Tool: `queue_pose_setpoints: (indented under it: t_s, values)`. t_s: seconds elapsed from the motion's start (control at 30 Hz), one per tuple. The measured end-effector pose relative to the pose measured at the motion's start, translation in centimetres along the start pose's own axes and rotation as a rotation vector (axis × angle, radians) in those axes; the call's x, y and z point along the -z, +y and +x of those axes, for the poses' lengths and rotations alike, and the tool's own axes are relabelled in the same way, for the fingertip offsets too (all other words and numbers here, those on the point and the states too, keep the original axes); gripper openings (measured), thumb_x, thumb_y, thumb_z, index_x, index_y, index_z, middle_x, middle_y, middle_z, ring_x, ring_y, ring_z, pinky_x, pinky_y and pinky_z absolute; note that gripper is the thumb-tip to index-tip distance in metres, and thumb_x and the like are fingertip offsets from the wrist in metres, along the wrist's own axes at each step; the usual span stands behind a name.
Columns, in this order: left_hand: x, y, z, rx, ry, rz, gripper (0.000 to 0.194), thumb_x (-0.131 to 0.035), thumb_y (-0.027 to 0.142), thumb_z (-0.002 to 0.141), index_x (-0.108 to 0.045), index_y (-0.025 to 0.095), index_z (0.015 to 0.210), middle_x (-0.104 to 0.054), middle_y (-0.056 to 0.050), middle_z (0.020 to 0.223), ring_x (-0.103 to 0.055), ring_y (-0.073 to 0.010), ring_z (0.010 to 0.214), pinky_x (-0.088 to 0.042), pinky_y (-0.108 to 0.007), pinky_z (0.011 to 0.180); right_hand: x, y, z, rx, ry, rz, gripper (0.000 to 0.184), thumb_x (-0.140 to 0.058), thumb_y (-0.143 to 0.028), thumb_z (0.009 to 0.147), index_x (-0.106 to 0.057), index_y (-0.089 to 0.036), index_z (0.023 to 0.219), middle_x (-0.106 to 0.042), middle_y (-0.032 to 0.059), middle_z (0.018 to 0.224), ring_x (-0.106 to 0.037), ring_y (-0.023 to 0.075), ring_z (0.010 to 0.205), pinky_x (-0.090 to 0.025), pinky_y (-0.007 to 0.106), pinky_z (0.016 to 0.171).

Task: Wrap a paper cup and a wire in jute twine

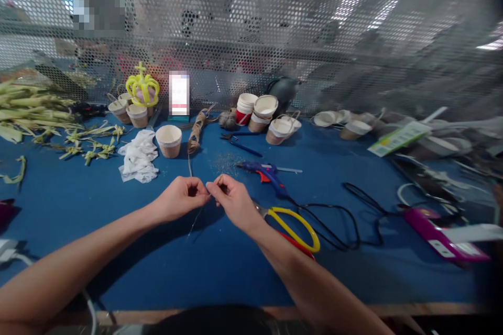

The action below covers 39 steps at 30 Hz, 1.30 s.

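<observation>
My left hand point(184, 198) and my right hand point(232, 199) meet above the middle of the blue table, fingertips almost touching. Both pinch a thin strand of twine point(190, 165), which runs down from a brown twine bundle point(196, 133) behind them. A fine loose end hangs below the fingertips. Close to my right wrist lie scissors point(293, 227) with yellow and red handles, partly covered by the forearm. A blue hot glue gun point(269, 175) rests beyond my right hand. Past my left hand stand a paper cup wrapped in twine point(168, 142) and a crumpled white plastic bag point(139, 156).
Dried husks point(35, 107) and small knotted pieces cover the back left. A yellow crown-shaped ornament point(142, 86), a lit phone point(179, 95) and several cups point(281, 130) line the mesh screen. Blue-handled pliers point(243, 142) lie ahead. Black cable and a purple power strip point(442, 235) occupy the right.
</observation>
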State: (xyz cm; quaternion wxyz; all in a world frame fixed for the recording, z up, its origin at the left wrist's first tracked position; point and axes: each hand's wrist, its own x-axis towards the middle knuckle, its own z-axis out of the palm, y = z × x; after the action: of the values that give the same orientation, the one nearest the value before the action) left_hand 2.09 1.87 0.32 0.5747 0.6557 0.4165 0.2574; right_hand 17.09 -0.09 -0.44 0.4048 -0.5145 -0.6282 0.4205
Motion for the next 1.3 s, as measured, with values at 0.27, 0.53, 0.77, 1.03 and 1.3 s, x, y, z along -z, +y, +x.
queue_pose_setpoints:
  t_s: [0.27, 0.53, 0.77, 1.03, 1.3]
  values:
    - [0.4, -0.1, 0.0, 0.05, 0.004, -0.069, 0.023, -0.056, 0.034, 0.068, -0.048, 0.014, 0.061, -0.039, 0.006, 0.049, -0.026, -0.005, 0.045, -0.018, -0.02, 0.044, -0.6, 0.4, 0.2, -0.052, -0.067, 0.289, 0.018, -0.053, -0.034, 0.075, -0.047, -0.018, 0.072, -0.047, -0.0042, 0.061, -0.045, 0.007, 0.05, -0.039, 0.021, 0.047]
    - [0.8, 0.4, -0.2, 0.06, -0.012, -0.117, 0.023, -0.058, 0.035, 0.068, -0.05, 0.014, 0.062, -0.039, 0.007, 0.049, -0.026, -0.0048, 0.044, -0.016, -0.021, 0.043, -0.4, -0.2, 0.2, -0.027, -0.079, 0.282, 0.016, -0.054, -0.032, 0.074, -0.047, -0.018, 0.071, -0.045, -0.0045, 0.062, -0.044, 0.007, 0.052, -0.039, 0.021, 0.048]
    - [0.8, 0.4, 0.0, 0.035, -0.013, -0.041, 0.022, -0.057, 0.032, 0.068, -0.048, 0.014, 0.06, -0.038, 0.007, 0.051, -0.027, -0.0054, 0.047, -0.018, -0.021, 0.046, -0.1, -0.2, 0.4, -0.032, -0.096, 0.157, 0.019, -0.052, -0.034, 0.076, -0.045, -0.017, 0.068, -0.046, -0.0043, 0.06, -0.043, 0.0062, 0.046, -0.037, 0.022, 0.046]
    - [0.8, -0.4, 0.3, 0.047, -0.023, -0.026, 0.025, -0.056, 0.035, 0.068, -0.046, 0.014, 0.06, -0.035, 0.007, 0.051, -0.025, -0.0057, 0.048, -0.017, -0.02, 0.046, -0.5, 0.3, 0.5, -0.045, -0.07, 0.056, 0.019, -0.05, -0.034, 0.077, -0.044, -0.018, 0.068, -0.046, -0.0038, 0.058, -0.043, 0.0073, 0.047, -0.037, 0.022, 0.046]
    - [1.0, -0.5, 0.4, 0.054, -0.035, 0.003, 0.028, -0.055, 0.038, 0.069, -0.047, 0.013, 0.06, -0.035, 0.007, 0.051, -0.024, -0.0054, 0.047, -0.017, -0.02, 0.045, -0.5, 0.4, 0.5, -0.046, -0.056, 0.029, 0.018, -0.05, -0.032, 0.077, -0.044, -0.018, 0.067, -0.046, -0.0032, 0.058, -0.042, 0.0076, 0.048, -0.038, 0.022, 0.046]
